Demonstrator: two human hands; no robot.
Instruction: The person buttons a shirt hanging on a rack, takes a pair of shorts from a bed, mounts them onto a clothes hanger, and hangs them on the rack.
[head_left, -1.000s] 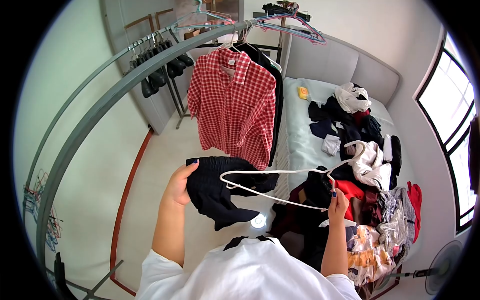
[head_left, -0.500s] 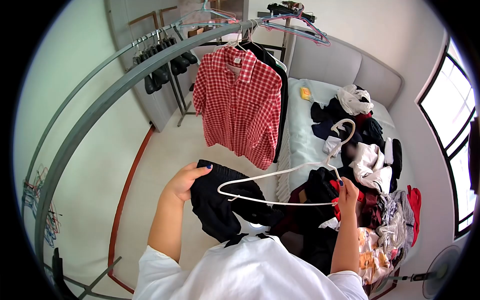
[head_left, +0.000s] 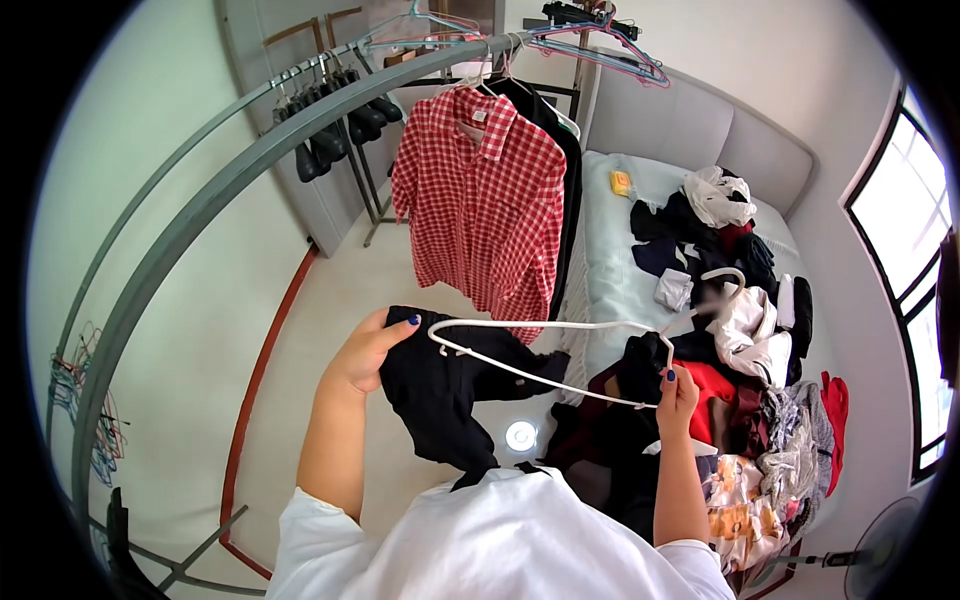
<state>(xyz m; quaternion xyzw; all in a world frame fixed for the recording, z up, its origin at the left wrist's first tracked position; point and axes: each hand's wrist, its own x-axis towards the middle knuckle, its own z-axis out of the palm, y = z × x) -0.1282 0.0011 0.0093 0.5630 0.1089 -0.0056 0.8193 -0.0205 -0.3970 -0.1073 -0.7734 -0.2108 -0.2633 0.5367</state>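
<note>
My left hand (head_left: 362, 352) is closed on the top edge of a black garment (head_left: 430, 390) that looks like trousers or shorts and hangs down toward my shirt. In my right hand (head_left: 677, 400) is a white hanger (head_left: 540, 324), gripped at its right end. The hanger is tilted, its hook pointing up and right over the bed, and its left end lies in front of the garment, close to my left hand. Whether the hanger is inside the garment's waist I cannot tell.
A red checked shirt (head_left: 480, 200) hangs from the curved grey rail (head_left: 230, 160) ahead. Heaped clothes (head_left: 745, 335) cover much of the bed (head_left: 612, 270) at right. A fan (head_left: 880, 550) stands at lower right. Spare hangers (head_left: 600, 55) hang on the rack.
The hanger has turned in my right hand, its hook swinging right and its left end rising along the garment. My left hand has moved slightly, still holding the black garment.
</note>
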